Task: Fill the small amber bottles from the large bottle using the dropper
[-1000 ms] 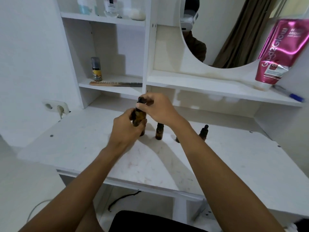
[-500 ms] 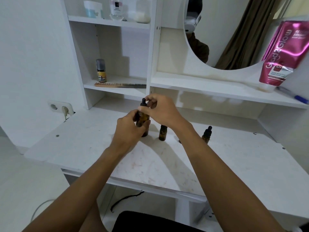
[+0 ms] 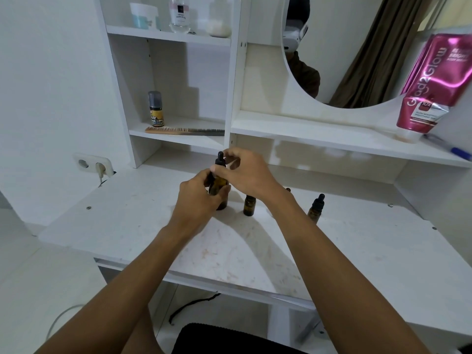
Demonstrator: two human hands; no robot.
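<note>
The left hand (image 3: 198, 198) grips the large amber bottle (image 3: 219, 186), which stands upright on the white desk (image 3: 255, 246), while the right hand (image 3: 246, 172) pinches its black dropper cap (image 3: 220, 160). Just to the right stands an uncapped small bottle (image 3: 249, 206), and farther right a capped small bottle (image 3: 316, 208).

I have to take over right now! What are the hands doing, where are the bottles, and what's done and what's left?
Left hand: grips the large amber glass bottle, standing on the white desk.
Right hand: pinches that bottle's black dropper cap, still on its neck.
Nearer small amber bottle stands just right of it; small amber bottle with black dropper top stands further right. Neither is held.
Done: no filling shows yet.
Left: lift the dropper out, fill each small bottle.
</note>
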